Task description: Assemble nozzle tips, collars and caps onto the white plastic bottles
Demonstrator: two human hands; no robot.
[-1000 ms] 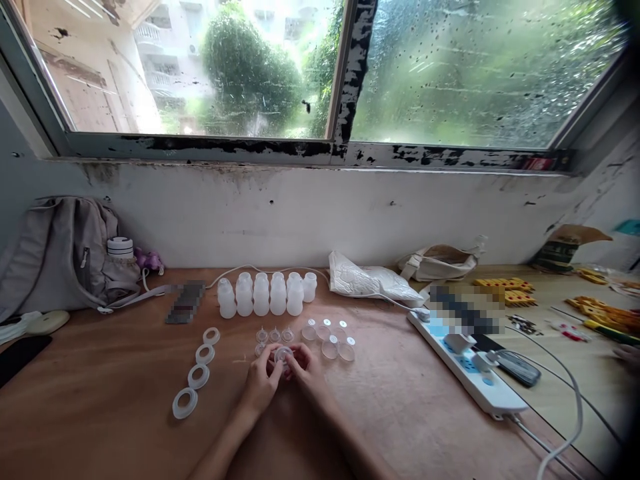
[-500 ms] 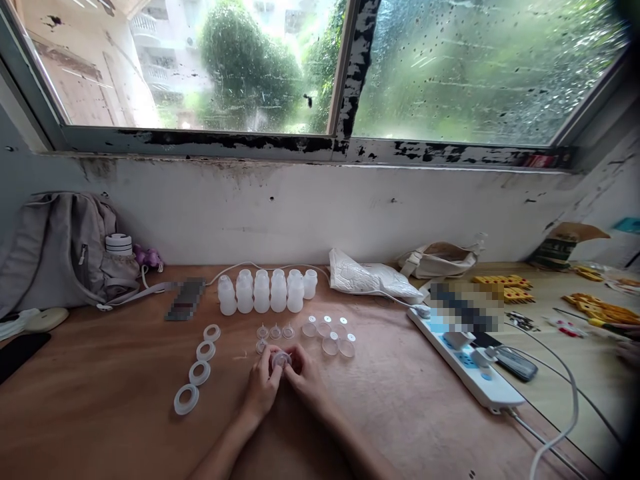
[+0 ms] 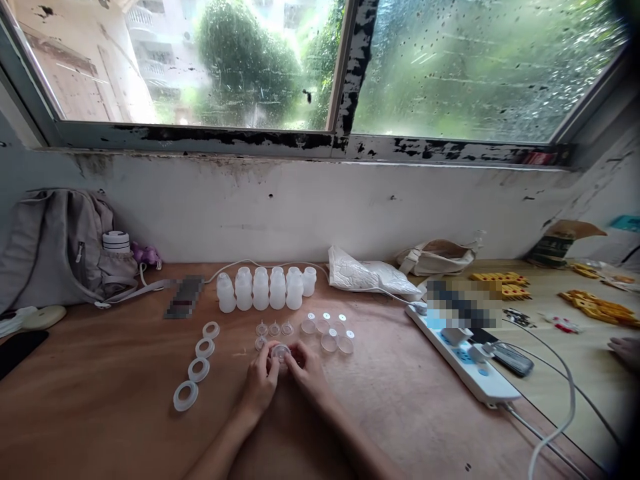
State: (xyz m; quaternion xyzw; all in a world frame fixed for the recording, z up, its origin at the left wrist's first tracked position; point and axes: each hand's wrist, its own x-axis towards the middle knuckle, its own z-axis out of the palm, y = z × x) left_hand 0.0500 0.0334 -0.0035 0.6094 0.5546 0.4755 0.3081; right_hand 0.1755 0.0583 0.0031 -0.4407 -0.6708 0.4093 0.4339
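Near the middle of the table, my left hand (image 3: 263, 380) and my right hand (image 3: 307, 373) pinch a clear round bottle nipple (image 3: 281, 353) between them, its edges partly covered by the fingers. Just beyond the left fingers stand several more clear nipples (image 3: 275, 328). To the right of these lie several clear round caps (image 3: 329, 342) with white round tops. On the left, translucent rings (image 3: 186, 396) form a slanting column. Frosted white bottles (image 3: 261, 293) stand close together in rows behind the small parts.
A white power strip (image 3: 465, 357) with plugs and looping cables lies to the right. Farther right are yellow parts (image 3: 597, 307) and another person's hand (image 3: 625, 350). Along the wall are a grey backpack (image 3: 55, 247), a white plastic package (image 3: 370, 273) and a beige bag (image 3: 437, 257).
Both my hands stay on the nipple, which now shows more of its round face. At the right edge, the yellow-handled tool by the other person's hand has gone from view.
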